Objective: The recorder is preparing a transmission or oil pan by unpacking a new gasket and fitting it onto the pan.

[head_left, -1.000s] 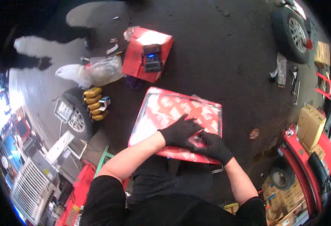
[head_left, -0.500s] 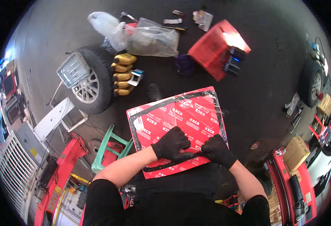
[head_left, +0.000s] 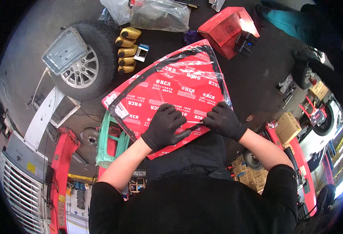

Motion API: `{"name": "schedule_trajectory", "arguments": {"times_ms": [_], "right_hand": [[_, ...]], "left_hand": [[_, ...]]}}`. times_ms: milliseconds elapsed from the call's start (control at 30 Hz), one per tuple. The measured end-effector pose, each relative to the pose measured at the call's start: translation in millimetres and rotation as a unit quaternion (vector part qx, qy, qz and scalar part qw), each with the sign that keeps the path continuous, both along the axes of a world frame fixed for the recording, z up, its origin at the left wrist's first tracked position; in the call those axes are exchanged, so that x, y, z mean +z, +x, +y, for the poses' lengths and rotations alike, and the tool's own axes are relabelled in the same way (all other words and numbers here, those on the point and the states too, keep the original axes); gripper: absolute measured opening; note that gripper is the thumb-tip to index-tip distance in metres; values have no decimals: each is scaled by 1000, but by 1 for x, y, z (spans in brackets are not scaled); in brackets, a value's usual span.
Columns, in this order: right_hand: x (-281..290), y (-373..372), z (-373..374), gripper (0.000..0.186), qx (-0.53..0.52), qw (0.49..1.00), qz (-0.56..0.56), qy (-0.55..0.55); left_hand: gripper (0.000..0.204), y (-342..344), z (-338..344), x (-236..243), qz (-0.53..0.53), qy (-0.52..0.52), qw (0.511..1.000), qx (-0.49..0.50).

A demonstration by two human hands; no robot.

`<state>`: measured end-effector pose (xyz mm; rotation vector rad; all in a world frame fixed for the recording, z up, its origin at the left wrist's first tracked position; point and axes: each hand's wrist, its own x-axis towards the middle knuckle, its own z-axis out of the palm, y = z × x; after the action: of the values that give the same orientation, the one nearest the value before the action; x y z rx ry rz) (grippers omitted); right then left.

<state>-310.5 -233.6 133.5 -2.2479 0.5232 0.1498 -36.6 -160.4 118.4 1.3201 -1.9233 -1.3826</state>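
A flat gasket package (head_left: 146,91) lies tilted across my lap: red printed card with a thin black gasket (head_left: 154,70) under clear plastic film. My left hand (head_left: 164,126), in a black glove, is closed at the near part of the package, its thumb stretched toward the right. Beside it my right hand (head_left: 224,121), also gloved in black, pinches the package's near right edge. A short dark strip shows between the two hands; whether it is gasket or film I cannot tell. The film looks wrinkled and shiny toward the far right corner.
Ahead on the left lies a wheel (head_left: 101,43) with a grey metal pan (head_left: 66,50) on it. Several yellow bottles (head_left: 127,50) stand beside it. Farther off are a clear plastic bag (head_left: 159,15), a red box (head_left: 218,33) and a person's teal-clad leg (head_left: 288,23). A green stool (head_left: 111,146) is at my left.
The package has tipped and turned, its far corner now higher and more pointed in view. Both hands stay on its near part. A person's leg has appeared at the far right.
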Motion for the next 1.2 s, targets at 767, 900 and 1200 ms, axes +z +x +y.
{"name": "schedule_trajectory", "arguments": {"times_ms": [767, 900, 1200], "right_hand": [[-22, 6, -15, 24, 89, 877, 182, 435], [-26, 14, -8, 22, 99, 882, 156, 433], [-21, 33, -36, 17, 135, 931, 192, 281]], "left_hand": [[56, -43, 31, 22, -113, 74, 988, -80], [55, -41, 33, 22, -81, 84, 992, -54], [52, -40, 25, 31, -79, 104, 990, -57]]}}
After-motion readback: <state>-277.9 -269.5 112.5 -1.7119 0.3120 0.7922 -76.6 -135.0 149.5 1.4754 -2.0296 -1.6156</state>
